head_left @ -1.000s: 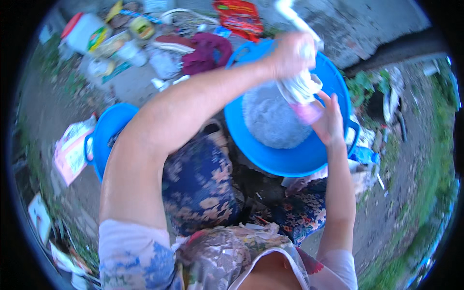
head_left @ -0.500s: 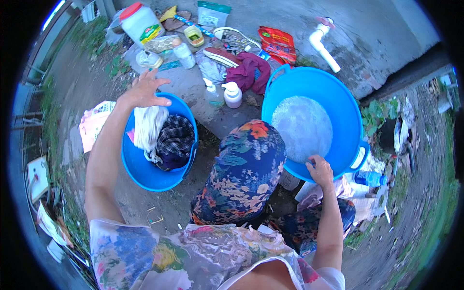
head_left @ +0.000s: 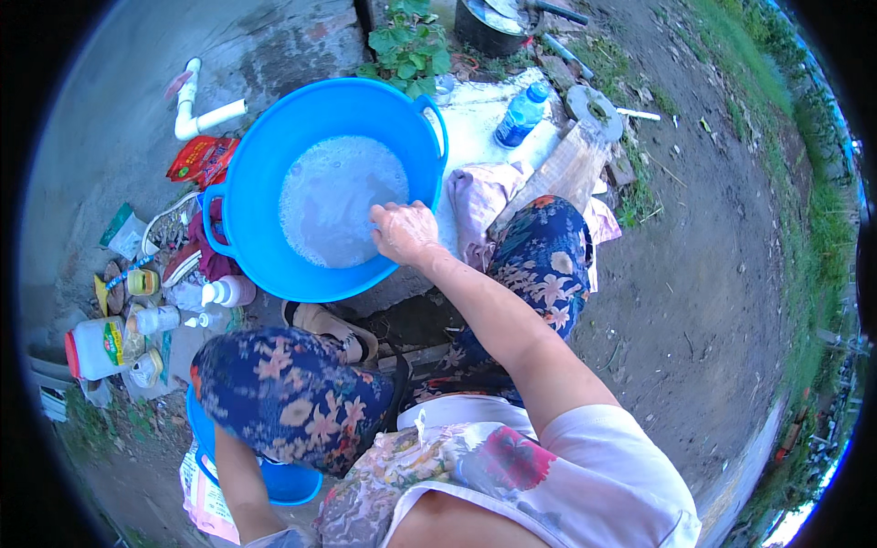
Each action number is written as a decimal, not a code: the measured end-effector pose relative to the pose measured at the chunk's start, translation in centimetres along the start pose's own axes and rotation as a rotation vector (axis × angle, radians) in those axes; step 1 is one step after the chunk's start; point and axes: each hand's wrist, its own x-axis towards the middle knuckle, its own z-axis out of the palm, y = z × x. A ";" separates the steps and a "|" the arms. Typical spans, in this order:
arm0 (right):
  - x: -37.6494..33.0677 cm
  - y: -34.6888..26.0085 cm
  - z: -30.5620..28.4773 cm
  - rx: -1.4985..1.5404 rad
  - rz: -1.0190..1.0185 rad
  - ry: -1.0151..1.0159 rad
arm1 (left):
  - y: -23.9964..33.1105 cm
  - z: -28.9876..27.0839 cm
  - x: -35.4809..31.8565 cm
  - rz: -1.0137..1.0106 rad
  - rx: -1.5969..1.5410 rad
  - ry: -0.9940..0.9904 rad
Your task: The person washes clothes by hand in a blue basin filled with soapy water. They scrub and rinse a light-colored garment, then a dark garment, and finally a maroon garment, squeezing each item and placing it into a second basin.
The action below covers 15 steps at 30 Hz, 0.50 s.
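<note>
Right hand (head_left: 405, 232) rested knuckles-up, fingers curled, gripping nothing visible, at the 4 o'clock rim of the round blue plastic tub (head_left: 265, 173) of soapy water (head_left: 333, 196); left hand hidden.

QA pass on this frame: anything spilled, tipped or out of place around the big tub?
No spill shows. The big blue tub sits upright with sudsy water inside; the right hand is at its rim. Bottles and packets lie scattered on the ground at left, and a clear bottle lies on its side beyond the tub.
</note>
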 end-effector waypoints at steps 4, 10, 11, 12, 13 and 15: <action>0.2 -0.6 0.8 0.023 -0.019 0.044 | -1.2 0.6 -0.1 -0.037 0.005 0.007; 0.0 0.1 -0.6 0.487 -0.078 0.019 | -2.1 2.0 0.8 -0.067 0.002 -0.017; 0.1 0.8 -1.1 0.668 -0.094 -0.013 | -2.1 2.4 0.7 -0.070 0.004 -0.029; 0.6 2.9 -1.4 0.822 -0.066 0.074 | -2.2 2.7 0.8 -0.071 0.000 -0.034; 1.2 5.4 -1.5 0.990 -0.041 0.155 | -1.9 3.0 0.7 -0.073 0.003 -0.041; 1.2 12.4 -3.4 1.146 0.261 0.354 | -1.5 3.8 0.3 -0.072 0.016 -0.052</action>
